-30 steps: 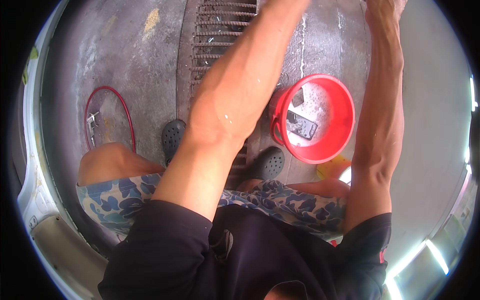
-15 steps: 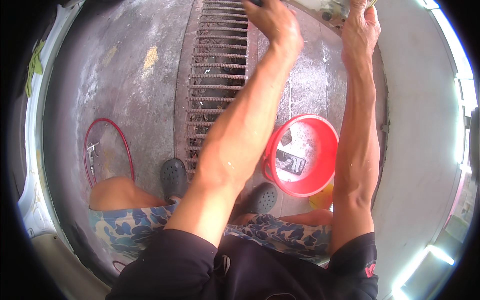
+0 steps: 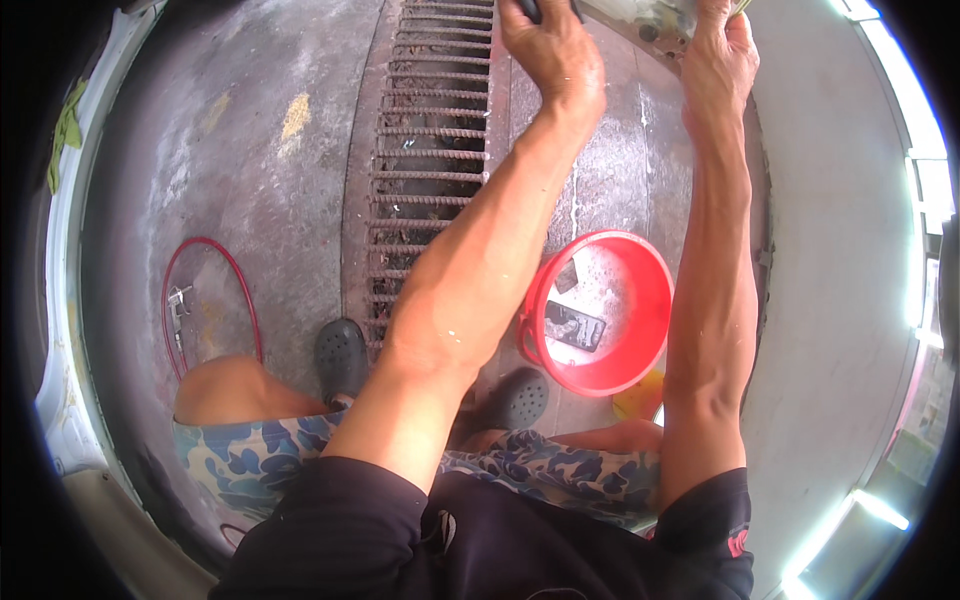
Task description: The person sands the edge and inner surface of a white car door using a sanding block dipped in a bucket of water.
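Note:
My left hand (image 3: pixel 560 60), near the top centre, is closed on a dark object (image 3: pixel 530 10) cut off by the upper edge. To its right my right hand (image 3: pixel 722 60) is closed on a thin yellowish thing (image 3: pixel 740 6) that I cannot make out, beside a grimy pale panel (image 3: pixel 640 15) with dark spots. Below both hands, between my forearms, stands a red bucket (image 3: pixel 660 300) of foamy water with two dark rectangular pieces (image 3: pixel 572 326) in it.
A rebar drain grate (image 3: pixel 430 130) runs through the concrete floor. A red hose (image 3: pixel 240 280) with a metal air gun (image 3: pixel 178 305) lies at left. A green cloth (image 3: pixel 68 130) hangs on the left frame. A long pale panel (image 3: pixel 830 280) borders the right. A yellow container (image 3: pixel 635 395) sits behind the bucket.
Both hands, out of frame or cut off a second ago, now show at the top. The bucket and floor appear lower in the view. My left hand shifted slightly in the last half second.

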The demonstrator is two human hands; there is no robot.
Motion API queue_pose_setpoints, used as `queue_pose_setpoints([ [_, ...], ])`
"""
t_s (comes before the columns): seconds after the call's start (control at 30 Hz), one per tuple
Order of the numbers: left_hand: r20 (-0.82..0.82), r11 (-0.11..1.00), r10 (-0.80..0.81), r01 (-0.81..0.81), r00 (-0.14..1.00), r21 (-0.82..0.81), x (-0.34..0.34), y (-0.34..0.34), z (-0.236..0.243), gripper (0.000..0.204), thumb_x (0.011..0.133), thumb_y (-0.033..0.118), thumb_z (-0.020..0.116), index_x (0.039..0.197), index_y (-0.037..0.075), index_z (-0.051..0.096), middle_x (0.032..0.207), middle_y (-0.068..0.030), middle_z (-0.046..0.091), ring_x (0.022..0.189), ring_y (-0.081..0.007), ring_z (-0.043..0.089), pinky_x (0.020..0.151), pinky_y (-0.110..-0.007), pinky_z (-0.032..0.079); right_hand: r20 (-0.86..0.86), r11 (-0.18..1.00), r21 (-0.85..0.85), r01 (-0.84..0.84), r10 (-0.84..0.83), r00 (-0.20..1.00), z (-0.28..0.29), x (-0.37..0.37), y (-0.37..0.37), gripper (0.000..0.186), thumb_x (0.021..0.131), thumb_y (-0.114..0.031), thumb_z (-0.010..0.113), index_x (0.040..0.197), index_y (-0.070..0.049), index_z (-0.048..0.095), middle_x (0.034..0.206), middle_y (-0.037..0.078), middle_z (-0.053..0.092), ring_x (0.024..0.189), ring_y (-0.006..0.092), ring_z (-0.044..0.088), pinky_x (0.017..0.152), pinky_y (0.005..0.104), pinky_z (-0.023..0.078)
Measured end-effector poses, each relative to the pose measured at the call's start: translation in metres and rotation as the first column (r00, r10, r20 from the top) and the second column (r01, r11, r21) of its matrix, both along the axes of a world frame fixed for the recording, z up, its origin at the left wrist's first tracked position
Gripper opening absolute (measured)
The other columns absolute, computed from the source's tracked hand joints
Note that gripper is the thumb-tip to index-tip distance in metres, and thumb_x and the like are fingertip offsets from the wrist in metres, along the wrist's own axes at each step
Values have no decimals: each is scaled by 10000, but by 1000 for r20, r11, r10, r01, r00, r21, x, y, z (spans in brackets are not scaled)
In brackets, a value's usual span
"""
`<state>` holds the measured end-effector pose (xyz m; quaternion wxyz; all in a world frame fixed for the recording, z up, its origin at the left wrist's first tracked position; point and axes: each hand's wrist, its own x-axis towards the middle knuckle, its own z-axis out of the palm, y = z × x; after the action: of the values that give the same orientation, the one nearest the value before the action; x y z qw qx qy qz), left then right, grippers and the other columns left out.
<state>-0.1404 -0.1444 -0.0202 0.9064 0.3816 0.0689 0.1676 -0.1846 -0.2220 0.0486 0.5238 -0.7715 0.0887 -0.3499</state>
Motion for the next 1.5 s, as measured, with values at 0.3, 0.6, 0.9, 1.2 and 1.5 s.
queue_pose_setpoints([
  [0.3, -133, 989, -60, 41, 989, -140, -9, -7, 0, 381, 1115, 382, 462, 1221, 16, 474, 897, -62, 573, 620, -124, 566, 503, -259, 528, 31, 997, 21, -68, 68, 997, -7, 2, -2, 625, 1065, -551, 525, 1234, 41, 630, 1023, 117, 675, 858, 181, 673, 724, 326, 586],
  [0.6, -60, 979, 146, -153, 987, -138, 0, -36, -18, 252, 1052, 248, 512, 1128, 9, 486, 854, -48, 566, 591, -120, 547, 464, -264, 466, -47, 999, 47, 9, -6, 999, -9, 7, 0, 649, 1055, -567, 541, 1293, 32, 623, 1081, 114, 682, 924, 182, 661, 757, 331, 562],
  [0.9, -75, 990, 33, -43, 997, -136, -5, -31, -12, 322, 1095, 323, 504, 1149, 8, 473, 1000, -94, 558, 833, -146, 535, 730, -348, 483, 36, 992, 118, -43, 39, 999, -19, 21, -13, 659, 981, -636, 631, 1216, -21, 658, 1110, 39, 680, 991, 121, 616, 873, 283, 500],
  [1.2, -25, 1000, 12, -11, 1000, 24, -13, -25, -8, 454, 1086, 428, 555, 1119, -20, 495, 928, -54, 554, 827, -140, 541, 745, -327, 464, 6, 993, 91, -76, 76, 997, -22, 18, -38, 619, 1001, -609, 619, 1232, -37, 674, 1047, 4, 687, 950, 78, 585, 823, 254, 488],
  [1.5, 44, 968, -122, 109, 992, 227, 12, 19, -6, 376, 993, 405, 711, 959, 34, 664, 699, 17, 586, 441, -80, 480, 364, -237, 410, 96, 1000, 0, -26, 26, 995, -19, 22, -25, 614, 992, -631, 612, 1095, -33, 706, 935, 58, 716, 883, 117, 657, 765, 317, 555],
])
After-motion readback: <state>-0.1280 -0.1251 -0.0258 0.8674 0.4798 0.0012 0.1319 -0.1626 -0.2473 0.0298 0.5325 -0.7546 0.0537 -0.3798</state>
